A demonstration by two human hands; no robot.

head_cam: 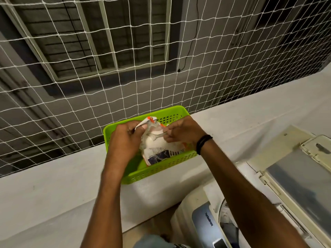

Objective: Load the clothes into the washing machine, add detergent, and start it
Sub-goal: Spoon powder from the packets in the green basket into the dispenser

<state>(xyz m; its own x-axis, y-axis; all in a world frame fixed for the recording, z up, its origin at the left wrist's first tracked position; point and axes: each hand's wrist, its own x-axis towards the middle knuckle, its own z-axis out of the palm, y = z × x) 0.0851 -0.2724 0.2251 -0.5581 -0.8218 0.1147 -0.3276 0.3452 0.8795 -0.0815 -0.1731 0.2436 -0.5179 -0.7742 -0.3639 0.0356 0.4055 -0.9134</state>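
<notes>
Centre of the head view: I have both hands on the detergent packet [161, 145], which sits in the green basket [157, 169] on the pale ledge [53, 190].
Left hand [123, 138]: fingers closed around the packet's upper left corner, pinching the folded top.
Right hand [182, 131]: fingers pinched shut on the clear film at the packet's mouth, black band at the wrist.
Packet: soft, with white powder showing through; it leans toward the upper left.
Step in hand: my guess is opening the mouth to get at the detergent.
How I would do it: keep the left grip as the anchor, pull gently with the right, keep the mouth high so no powder spills.
Washing machine [211, 224]: lower right of the frame, lid [297, 185] raised, dark clothes [230, 228] seemingly inside.
Risk: a sharp tug could tear the film.
</notes>
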